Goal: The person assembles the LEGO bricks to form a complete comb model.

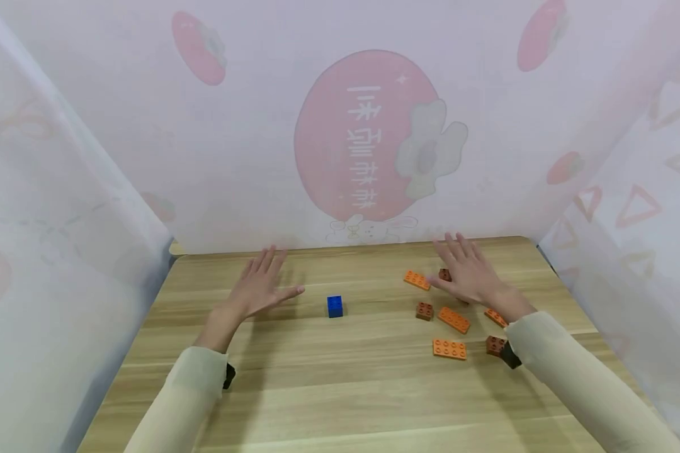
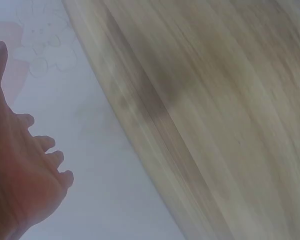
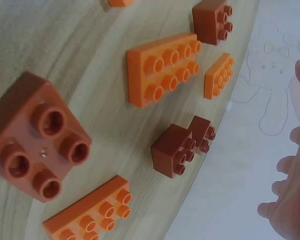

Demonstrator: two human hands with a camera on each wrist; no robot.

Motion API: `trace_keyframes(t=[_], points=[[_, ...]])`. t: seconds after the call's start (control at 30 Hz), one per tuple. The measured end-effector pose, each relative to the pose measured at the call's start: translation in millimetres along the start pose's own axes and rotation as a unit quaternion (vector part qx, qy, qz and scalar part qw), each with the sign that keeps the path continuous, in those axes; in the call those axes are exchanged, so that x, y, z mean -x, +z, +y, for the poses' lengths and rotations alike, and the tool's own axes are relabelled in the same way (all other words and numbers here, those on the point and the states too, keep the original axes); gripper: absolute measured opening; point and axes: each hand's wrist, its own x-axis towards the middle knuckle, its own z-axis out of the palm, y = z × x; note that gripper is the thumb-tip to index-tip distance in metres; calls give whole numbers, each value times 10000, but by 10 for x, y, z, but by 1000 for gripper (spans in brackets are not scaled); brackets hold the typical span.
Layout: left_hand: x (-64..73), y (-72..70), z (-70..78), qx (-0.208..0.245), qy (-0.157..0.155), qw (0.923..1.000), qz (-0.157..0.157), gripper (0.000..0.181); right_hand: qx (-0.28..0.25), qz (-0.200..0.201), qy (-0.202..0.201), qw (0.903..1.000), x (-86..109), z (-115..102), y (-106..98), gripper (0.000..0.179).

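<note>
Fingers spread and holding nothing, my left hand [image 1: 258, 289] hovers over the left part of the table. A blue square brick [image 1: 335, 306] lies to the right of its thumb. My right hand [image 1: 469, 274], its fingers likewise straight and apart, is above a loose group of bricks and partly covers some of them. Around it lie flat orange bricks [image 1: 449, 349] with two rows of studs and brown square bricks [image 1: 424, 311]. In the right wrist view a brown brick [image 3: 40, 135] is large in front, with an orange brick [image 3: 162, 67] behind it.
The wooden table [image 1: 328, 396] ends at a white back sheet [image 1: 249, 157] printed with strawberries. Pale sheets [image 1: 51, 220] also rise on the left and right sides. Dark wrist devices [image 1: 510, 355] show beneath the sleeves.
</note>
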Motion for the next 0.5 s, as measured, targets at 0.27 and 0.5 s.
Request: trace_keyframes(t=[0.27, 0.5], points=[[2, 75, 105, -58, 360, 9993, -21, 112, 125, -12, -242, 9996, 80, -88, 42, 94], [21, 163, 218, 292, 829, 9961, -76, 109, 115, -343, -324, 9988, 155, -168, 51, 93]])
